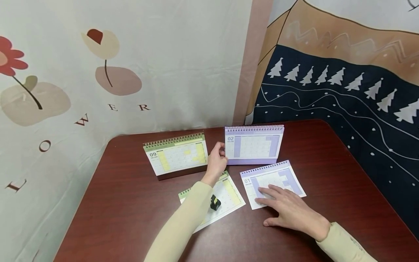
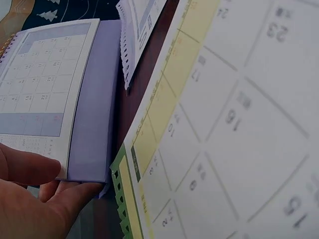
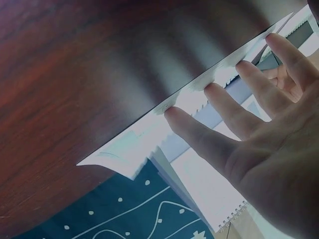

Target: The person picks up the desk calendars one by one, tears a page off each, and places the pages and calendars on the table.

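Observation:
A purple desk calendar showing 02 stands upright at the back of the table. My left hand grips its left edge; in the left wrist view the thumb lies on the front and the other fingers go behind. A torn-off purple calendar page marked 01 lies flat before it. My right hand rests on that page with spread fingers; the right wrist view shows the fingertips touching the paper.
A green desk calendar showing 09 stands at the left. A loose green-edged page lies beneath my left forearm, with a small black object on it. Printed cloths hang behind the dark red table.

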A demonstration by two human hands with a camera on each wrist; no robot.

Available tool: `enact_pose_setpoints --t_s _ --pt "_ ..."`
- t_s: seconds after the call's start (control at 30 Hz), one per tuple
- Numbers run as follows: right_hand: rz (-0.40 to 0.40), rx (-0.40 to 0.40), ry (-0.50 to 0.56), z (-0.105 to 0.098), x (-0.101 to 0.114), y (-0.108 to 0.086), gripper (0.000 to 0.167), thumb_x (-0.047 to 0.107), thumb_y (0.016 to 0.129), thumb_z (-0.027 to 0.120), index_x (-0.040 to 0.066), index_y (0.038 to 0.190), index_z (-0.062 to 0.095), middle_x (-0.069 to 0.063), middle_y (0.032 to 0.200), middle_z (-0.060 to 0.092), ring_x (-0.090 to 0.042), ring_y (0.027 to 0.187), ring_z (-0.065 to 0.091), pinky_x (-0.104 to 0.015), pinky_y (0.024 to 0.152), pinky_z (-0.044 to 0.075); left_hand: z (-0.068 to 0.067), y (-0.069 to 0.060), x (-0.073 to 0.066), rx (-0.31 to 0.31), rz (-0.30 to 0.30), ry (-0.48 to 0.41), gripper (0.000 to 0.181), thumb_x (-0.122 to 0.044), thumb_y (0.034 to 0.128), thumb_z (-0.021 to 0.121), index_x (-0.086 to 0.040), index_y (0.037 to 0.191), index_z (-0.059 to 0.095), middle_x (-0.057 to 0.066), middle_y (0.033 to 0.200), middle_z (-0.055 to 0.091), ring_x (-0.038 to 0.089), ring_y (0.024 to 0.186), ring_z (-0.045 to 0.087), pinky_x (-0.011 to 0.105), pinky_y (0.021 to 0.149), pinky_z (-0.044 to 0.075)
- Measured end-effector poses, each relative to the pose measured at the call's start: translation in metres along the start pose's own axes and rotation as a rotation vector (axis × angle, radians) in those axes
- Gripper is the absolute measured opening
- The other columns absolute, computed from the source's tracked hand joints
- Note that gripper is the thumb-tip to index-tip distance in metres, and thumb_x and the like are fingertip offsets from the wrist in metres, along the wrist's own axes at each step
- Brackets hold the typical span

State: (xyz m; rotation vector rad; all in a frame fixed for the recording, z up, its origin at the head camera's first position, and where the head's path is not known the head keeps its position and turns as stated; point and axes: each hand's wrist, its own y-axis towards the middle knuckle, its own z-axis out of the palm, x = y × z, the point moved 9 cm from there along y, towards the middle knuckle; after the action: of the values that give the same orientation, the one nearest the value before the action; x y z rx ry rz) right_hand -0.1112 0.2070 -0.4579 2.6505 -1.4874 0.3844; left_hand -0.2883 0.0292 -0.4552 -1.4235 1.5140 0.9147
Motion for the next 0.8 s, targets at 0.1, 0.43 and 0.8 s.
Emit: enact_pose_setpoints --t_s 0.1,0.43,0.8 --pt "0.005 0.004 0.006 0.0 -0.001 0.001 0.063 0.05 0.082 0.084 0.026 0.138 0.068 -0.008 0.151 0.055 -0.041 0.138 0.048 -0.065 0.101 0.047 0.001 0.001 0.001 -0.007 -0.009 0.005 0.047 0.018 0.08 0.05 -0.009 0.117 0.061 0.006 0.094 0.059 0.021 0.084 0.055 0.035 0.079 0.048" --pt "-0.035 -0.019 -0.003 -0.003 0.002 0.003 0.062 0.048 0.081 0.085 0.024 0.136 0.069 -0.008 0.149 0.056 -0.04 0.136 0.051 -0.06 0.097 0.051 0.0 -0.004 0.003 0.008 -0.045 -0.004 0.054 0.014 0.086 0.053 -0.009 0.135 0.058 0.01 0.117 0.064 0.026 0.105 0.06 0.04 0.091 0.052" --pt "0.027 -0.161 -0.072 -0.026 -0.007 0.003 0.062 0.054 0.084 0.081 0.022 0.135 0.07 -0.01 0.146 0.06 -0.04 0.134 0.054 -0.063 0.103 0.047 -0.006 -0.043 -0.03 0.101 0.129 0.045 0.078 -0.017 0.0906 0.066 -0.005 0.16 0.032 0.018 0.165 0.032 0.034 0.15 0.032 0.054 0.119 0.032"
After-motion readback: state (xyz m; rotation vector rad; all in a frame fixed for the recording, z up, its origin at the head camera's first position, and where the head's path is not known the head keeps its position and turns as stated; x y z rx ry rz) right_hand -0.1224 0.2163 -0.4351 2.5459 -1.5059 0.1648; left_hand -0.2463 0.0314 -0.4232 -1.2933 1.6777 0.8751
